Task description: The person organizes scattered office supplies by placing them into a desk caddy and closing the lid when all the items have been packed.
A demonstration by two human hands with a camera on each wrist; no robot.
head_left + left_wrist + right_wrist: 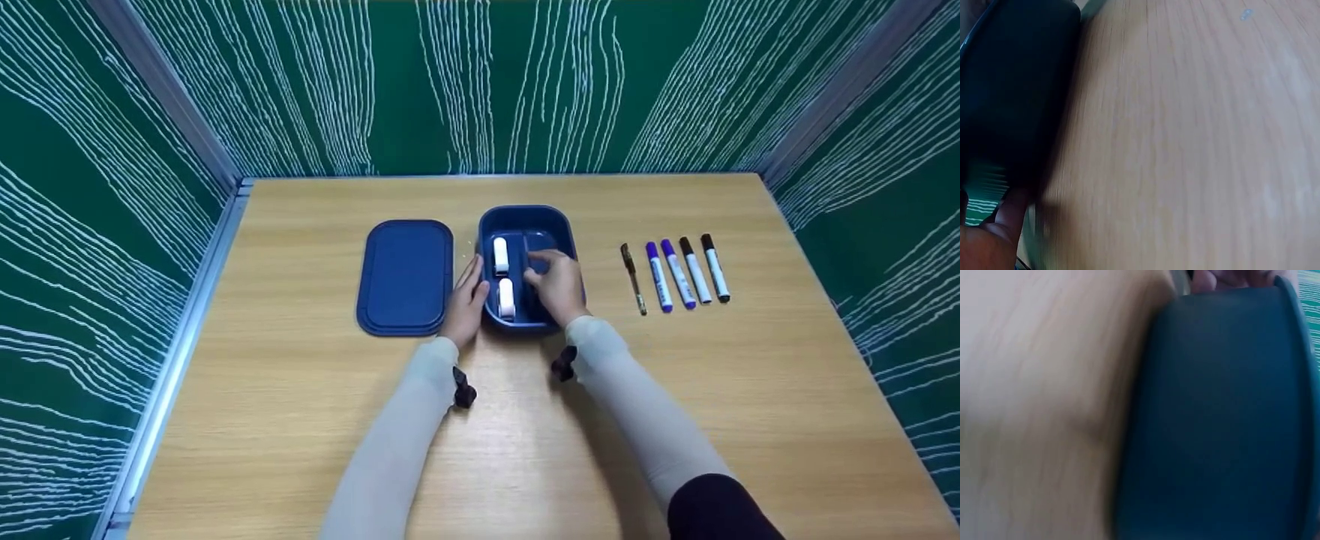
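A dark blue box (pixel 493 217), uncovered, stands upright at the middle of the table. Along its left side rests my left hand (pixel 465 304), the fingers straight against the outer wall. My right hand (pixel 561 285) reaches in over the right rim, thumb and forefinger bent together at the thin divider (pixel 526 241), which they seem to pinch. Two small white rounded objects (pixel 500 253), of unclear kind, lie one behind the other in the left compartment. The right hand covers much of the right compartment. Both wrist views show mostly the box's outer wall (pixel 1016 84).
The blue lid (pixel 406 277) lies flat left of the box. To the right, a slim pen (pixel 634 279) and several capped markers (pixel 679 274) with purple or black caps lie in a row. Green walls with white lines border the wooden table (pixel 300 420).
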